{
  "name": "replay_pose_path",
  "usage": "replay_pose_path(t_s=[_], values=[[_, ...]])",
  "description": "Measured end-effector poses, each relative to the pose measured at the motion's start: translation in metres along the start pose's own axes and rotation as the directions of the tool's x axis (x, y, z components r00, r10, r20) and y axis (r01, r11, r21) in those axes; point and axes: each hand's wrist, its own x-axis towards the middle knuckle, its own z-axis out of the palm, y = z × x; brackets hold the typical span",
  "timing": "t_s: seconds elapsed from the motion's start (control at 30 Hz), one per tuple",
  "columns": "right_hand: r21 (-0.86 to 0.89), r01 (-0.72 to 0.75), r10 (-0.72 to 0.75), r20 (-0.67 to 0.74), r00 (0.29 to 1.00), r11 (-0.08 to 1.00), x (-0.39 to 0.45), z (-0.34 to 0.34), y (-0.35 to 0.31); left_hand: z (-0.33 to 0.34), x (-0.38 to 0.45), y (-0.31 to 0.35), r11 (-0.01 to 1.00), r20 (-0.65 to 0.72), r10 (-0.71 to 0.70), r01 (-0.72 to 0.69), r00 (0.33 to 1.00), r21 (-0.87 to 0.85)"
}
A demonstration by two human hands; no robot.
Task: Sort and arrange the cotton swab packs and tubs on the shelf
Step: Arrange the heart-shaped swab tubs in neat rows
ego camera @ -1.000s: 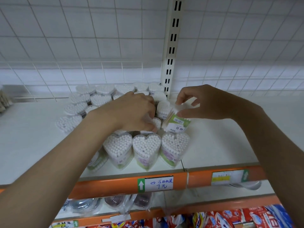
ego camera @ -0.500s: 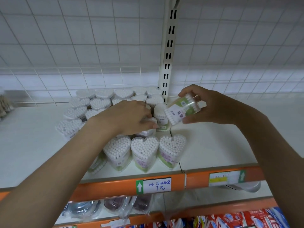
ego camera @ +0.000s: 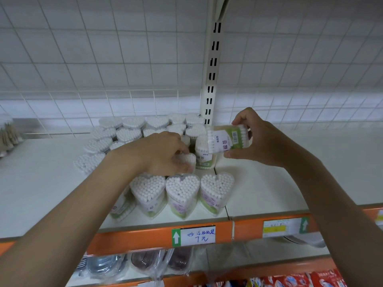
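Observation:
Several clear heart-shaped tubs of white cotton swabs stand grouped on the white shelf (ego camera: 269, 189). Three of them form a front row (ego camera: 182, 193) near the orange edge, others fill the back (ego camera: 132, 133). My right hand (ego camera: 263, 141) holds a green-labelled swab tub (ego camera: 228, 138) on its side in the air, above an upright tub (ego camera: 204, 154). My left hand (ego camera: 163, 156) grips a heart tub (ego camera: 188, 160) in the middle of the group, just behind the front row.
A slotted white upright (ego camera: 212, 65) and wire grid back the shelf. An orange rail carries a handwritten price tag (ego camera: 193, 235) and a yellow label (ego camera: 284, 226). Bagged goods (ego camera: 136, 264) hang on the shelf below. Brown items (ego camera: 8, 135) sit at the far left.
My right hand lifted the green-labelled tub off the group and turned it on its side, higher and to the right. My left hand stayed on the middle tub.

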Motion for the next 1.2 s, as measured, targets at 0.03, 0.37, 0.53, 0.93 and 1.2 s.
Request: replay_pose_path(t_s=[0.03, 0.37, 0.53, 0.93, 1.2], values=[[0.016, -0.001, 0.001, -0.002, 1.0, 1.0, 0.0, 0.001, 0.001, 0.0, 0.0, 0.0, 1.0, -0.002, -0.006, 0.006, 1.0, -0.007], [0.058, 0.005, -0.007, 0.04, 0.999, 0.998, 0.0, 0.014, 0.006, -0.002, -0.003, 0.0, 0.999, 0.002, -0.005, 0.005, 1.0, -0.049], [0.135, -0.026, 0.018, 0.062, 0.998, 0.991, -0.005, 0.02, 0.007, -0.005, -0.001, -0.005, 0.995, -0.051, -0.011, 0.006, 0.999, -0.095], [0.208, -0.098, 0.059, 0.183, 0.981, 0.973, -0.006, 0.025, 0.011, -0.005, 0.007, -0.012, 0.996, -0.071, -0.037, 0.031, 0.997, -0.083], [0.231, -0.15, 0.095, 0.232, 0.968, 0.961, -0.002, 0.032, 0.014, -0.002, 0.01, -0.018, 0.998, -0.093, -0.052, 0.048, 0.994, -0.044]])
